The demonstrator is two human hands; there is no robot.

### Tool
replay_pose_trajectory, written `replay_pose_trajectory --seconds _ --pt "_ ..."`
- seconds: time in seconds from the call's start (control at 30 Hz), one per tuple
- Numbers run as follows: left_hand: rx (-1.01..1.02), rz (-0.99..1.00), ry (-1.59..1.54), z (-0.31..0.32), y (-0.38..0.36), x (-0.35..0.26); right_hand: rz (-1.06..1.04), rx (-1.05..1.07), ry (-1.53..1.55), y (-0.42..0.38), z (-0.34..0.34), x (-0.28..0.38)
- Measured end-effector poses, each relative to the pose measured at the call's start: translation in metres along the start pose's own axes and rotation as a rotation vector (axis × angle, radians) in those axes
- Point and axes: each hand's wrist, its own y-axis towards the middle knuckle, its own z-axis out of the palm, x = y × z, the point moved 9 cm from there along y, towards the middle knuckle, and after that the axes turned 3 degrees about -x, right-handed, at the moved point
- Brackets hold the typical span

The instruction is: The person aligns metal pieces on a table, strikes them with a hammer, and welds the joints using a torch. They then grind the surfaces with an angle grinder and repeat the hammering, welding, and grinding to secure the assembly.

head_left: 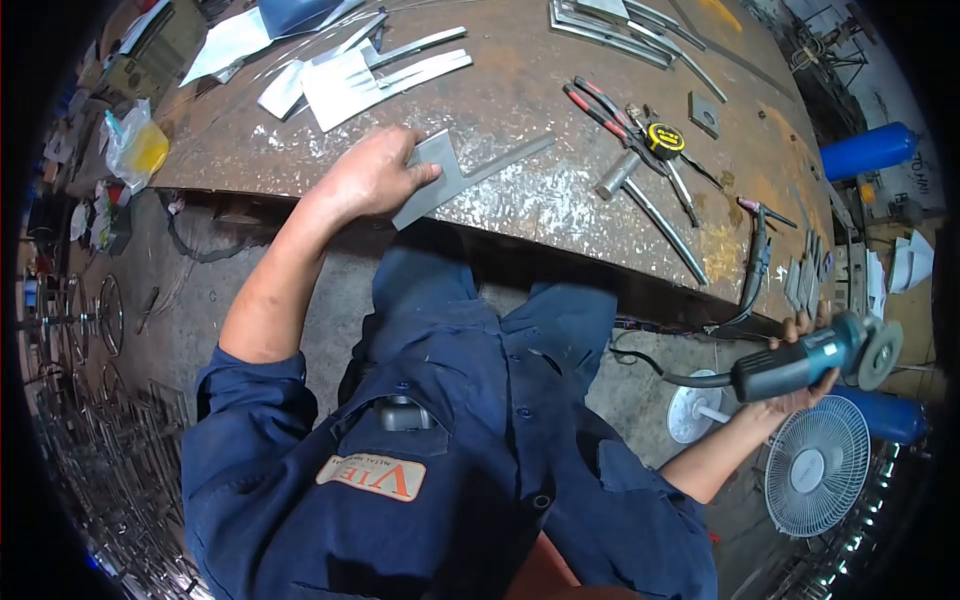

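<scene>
My left hand (pixel 375 172) grips a flat grey metal bracket (pixel 447 180) at the near edge of the steel workbench (pixel 480 90). A thin arm of the bracket points away to the right over the bench top. Its lower corner juts past the edge. Out to the right, beyond the bench, my right hand (pixel 800 392) is wrapped round the body of a teal and black angle grinder (pixel 800 358). The grinder's disc (pixel 880 355) faces right, well apart from the bracket. Its cord trails left below the bench edge.
On the bench lie a hammer (pixel 650 215), red-handled pliers (pixel 598 108), a yellow tape measure (pixel 665 140), a torch (pixel 757 250) and metal pieces (pixel 350 85). A fan (pixel 815 465) stands at lower right. Blue cylinders (pixel 868 152) are at right.
</scene>
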Motion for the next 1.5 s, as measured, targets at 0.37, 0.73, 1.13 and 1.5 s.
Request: replay_pose_trajectory --seconds 0.37,0.73,1.13,1.5 --pt "-0.256 0.012 0.273 0.017 -0.061 -0.066 0.099 -0.244 0.115 0.039 0.03 -0.111" --pt "-0.327 0.082 0.355 0.035 -0.072 -0.076 0.19 -0.066 -0.343 0.097 0.119 -0.155" --pt "-0.092 -0.098 -0.134 -0.013 -0.007 0.02 -0.077 0.078 -1.656 0.142 0.202 -0.174" --pt "-0.153 -0.066 0.049 -0.012 -0.014 0.0 0.172 0.441 -1.863 0.135 0.235 -0.264"
